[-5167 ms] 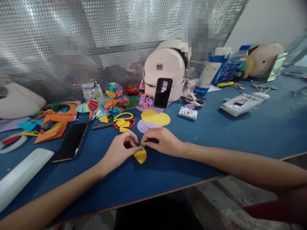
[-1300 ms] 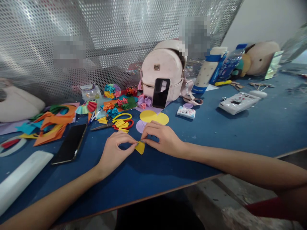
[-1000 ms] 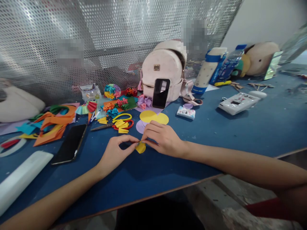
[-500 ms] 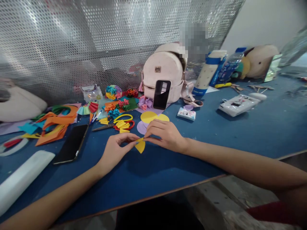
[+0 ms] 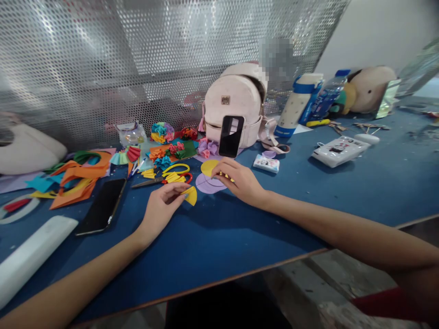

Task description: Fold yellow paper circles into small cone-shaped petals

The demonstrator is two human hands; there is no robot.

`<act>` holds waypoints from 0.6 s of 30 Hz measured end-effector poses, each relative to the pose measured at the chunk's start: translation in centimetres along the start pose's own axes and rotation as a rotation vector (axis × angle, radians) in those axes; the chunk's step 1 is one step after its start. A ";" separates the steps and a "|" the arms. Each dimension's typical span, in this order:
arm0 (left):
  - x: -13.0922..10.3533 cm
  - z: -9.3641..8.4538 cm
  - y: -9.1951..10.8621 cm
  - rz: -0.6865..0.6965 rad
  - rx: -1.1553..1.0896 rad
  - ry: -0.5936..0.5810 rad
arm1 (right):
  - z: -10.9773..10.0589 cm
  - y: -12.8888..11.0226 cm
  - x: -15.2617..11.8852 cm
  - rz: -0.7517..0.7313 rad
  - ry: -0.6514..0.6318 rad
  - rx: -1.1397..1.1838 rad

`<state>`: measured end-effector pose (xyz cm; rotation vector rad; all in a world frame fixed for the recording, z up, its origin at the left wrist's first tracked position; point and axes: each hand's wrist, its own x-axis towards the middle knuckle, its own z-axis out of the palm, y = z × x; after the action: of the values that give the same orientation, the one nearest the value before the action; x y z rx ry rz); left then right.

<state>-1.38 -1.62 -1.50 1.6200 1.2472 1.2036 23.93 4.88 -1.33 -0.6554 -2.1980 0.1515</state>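
Observation:
My left hand (image 5: 163, 203) pinches a folded yellow paper piece (image 5: 191, 196), shaped like a small wedge, just above the blue table. Over the paper circles, my right hand (image 5: 242, 183) has its fingers drawn together. A thin dark line runs from those fingertips toward the left; whether it is a needle or a thread I cannot tell. Purple paper circles (image 5: 205, 184) lie between the hands, with a yellow paper circle (image 5: 207, 167) behind them. More yellow paper is partly hidden under my right fingers. Red-and-yellow-handled scissors (image 5: 148, 183) lie left of the circles, with pleated yellow papers (image 5: 174, 177) on their handles.
A phone (image 5: 232, 136) leans upright on a white backpack (image 5: 233, 98). Another phone (image 5: 102, 206) lies flat at left, near orange paper strips (image 5: 75, 185) and a white bar-shaped object (image 5: 37, 256). Tissue packs (image 5: 266, 163) and a bottle (image 5: 295, 105) stand right.
My hands have moved apart. The left has shifted left with the folded yellow paper; the right has let go of it and moved slightly right, uncovering more purple circles.

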 end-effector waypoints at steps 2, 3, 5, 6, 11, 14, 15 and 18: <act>0.0 0.0 -0.1 -0.007 -0.007 0.001 | 0.1 0.1 -0.1 0.031 -0.003 0.083; 0.0 0.0 -0.1 -0.010 -0.009 0.002 | 0.1 0.0 -0.1 0.028 -0.025 0.117; 0.0 -0.1 0.0 -0.016 -0.013 0.008 | 0.2 -0.3 -0.3 -0.017 -0.086 0.151; -0.1 0.0 0.0 -0.020 -0.018 0.009 | 0.2 -0.5 -0.3 -0.051 -0.116 0.150; -0.2 0.1 0.2 -0.034 -0.060 -0.015 | 0.3 -1.2 -0.6 -0.167 -0.194 0.085; -0.3 0.4 0.4 -0.034 -0.081 -0.040 | 0.4 -1.3 -0.6 -0.158 -0.187 0.063; -0.3 0.4 0.5 -0.030 -0.084 -0.047 | 0.4 -1.3 -0.6 -0.149 -0.182 0.058; -0.3 0.6 0.6 -0.013 -0.077 -0.070 | 0.4 -1.3 -0.7 -0.123 -0.170 0.048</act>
<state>-0.70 -2.07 -1.13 1.5821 1.1525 1.1623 23.45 3.52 -1.67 -0.4941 -2.3835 0.2015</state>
